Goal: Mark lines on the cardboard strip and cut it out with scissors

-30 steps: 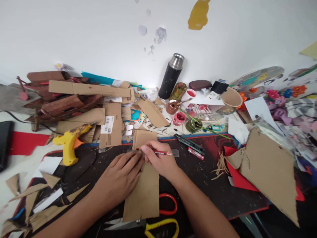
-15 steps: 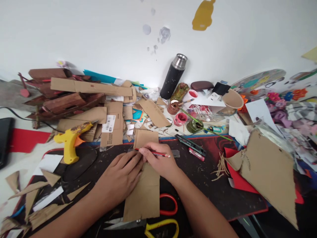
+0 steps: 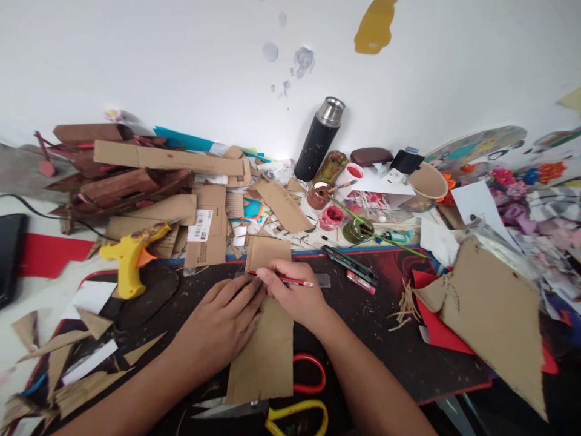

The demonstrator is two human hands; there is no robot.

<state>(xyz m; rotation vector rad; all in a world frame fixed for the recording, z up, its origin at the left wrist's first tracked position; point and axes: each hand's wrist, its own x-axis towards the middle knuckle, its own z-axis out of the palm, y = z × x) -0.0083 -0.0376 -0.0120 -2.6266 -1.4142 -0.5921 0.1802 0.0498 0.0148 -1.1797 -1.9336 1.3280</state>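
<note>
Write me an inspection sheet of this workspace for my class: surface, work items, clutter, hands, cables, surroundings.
Surface: dark mat with red edging, flecked with debris.
Work items: cardboard strip on the mat; red pencil; scissors partly under the strip.
Clutter: cardboard scraps at left; paint pots and cutter beyond the hands.
Hands: left hand laid on the strip; right hand gripping the pencil.
Cables: dark cord towards the yellow glue gun; whether joined, unclear.
Surroundings: white wall with grey marks; black flask against it.
</note>
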